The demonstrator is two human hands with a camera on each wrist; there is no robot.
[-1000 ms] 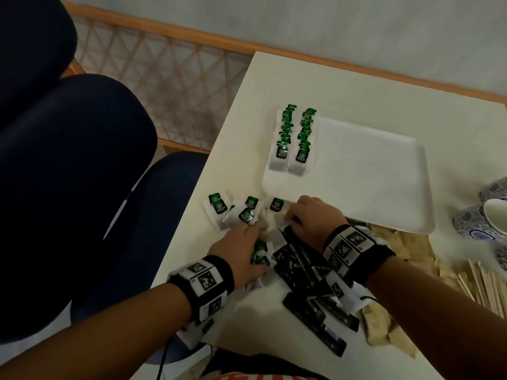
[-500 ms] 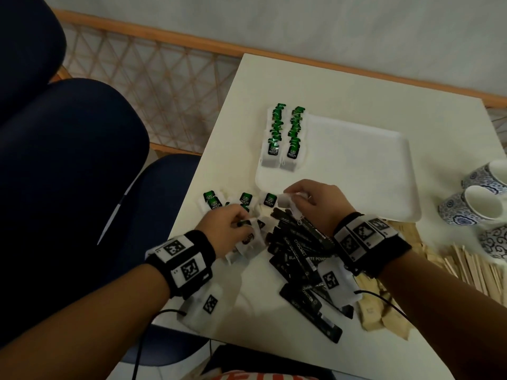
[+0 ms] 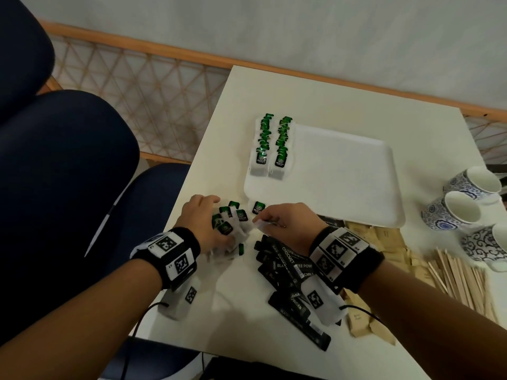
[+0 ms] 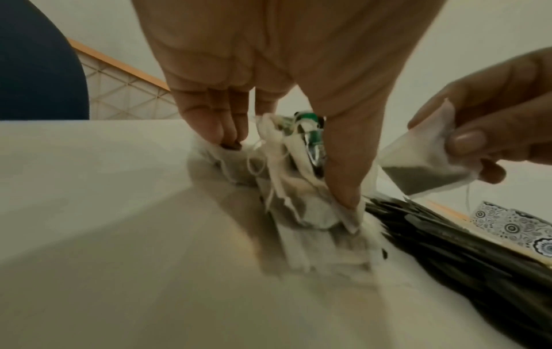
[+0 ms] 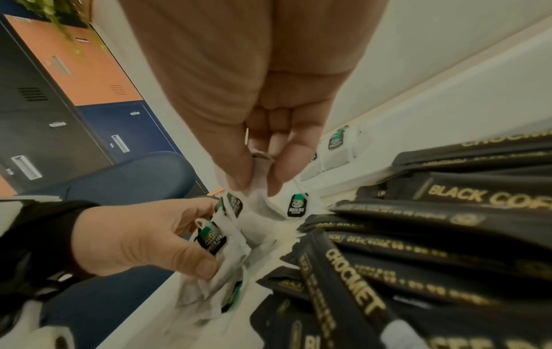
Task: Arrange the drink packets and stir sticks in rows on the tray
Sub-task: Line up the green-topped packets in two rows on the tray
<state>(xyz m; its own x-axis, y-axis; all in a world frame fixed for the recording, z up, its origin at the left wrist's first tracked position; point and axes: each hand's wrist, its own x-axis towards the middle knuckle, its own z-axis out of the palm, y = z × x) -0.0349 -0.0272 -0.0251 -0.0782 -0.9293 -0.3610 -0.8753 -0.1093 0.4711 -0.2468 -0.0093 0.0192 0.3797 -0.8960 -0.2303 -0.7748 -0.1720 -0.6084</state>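
Two rows of green tea bags (image 3: 271,145) lie along the left side of the white tray (image 3: 343,171). My left hand (image 3: 208,226) grips a bunch of green tea bags (image 3: 229,223) on the table just before the tray's near-left corner; they also show under its fingers (image 4: 298,165). My right hand (image 3: 279,220) pinches one tea bag (image 4: 424,163) by its corner, close to the right of the bunch, its pinch seen at the tea bag (image 5: 260,184). One loose tea bag (image 3: 258,208) lies by the tray edge. Black coffee sticks (image 3: 288,272) are piled under my right wrist. Wooden stir sticks (image 3: 461,278) lie at the right.
Brown paper packets (image 3: 367,234) lie between the coffee sticks and stir sticks. Three blue-patterned cups (image 3: 463,207) stand at the table's right edge. Dark blue chairs (image 3: 55,174) are left of the table, whose left edge is beside my left hand.
My left hand has moved forward and gathered the scattered tea bags into a bunch. My right hand has lifted one tea bag out of the pile beside it.
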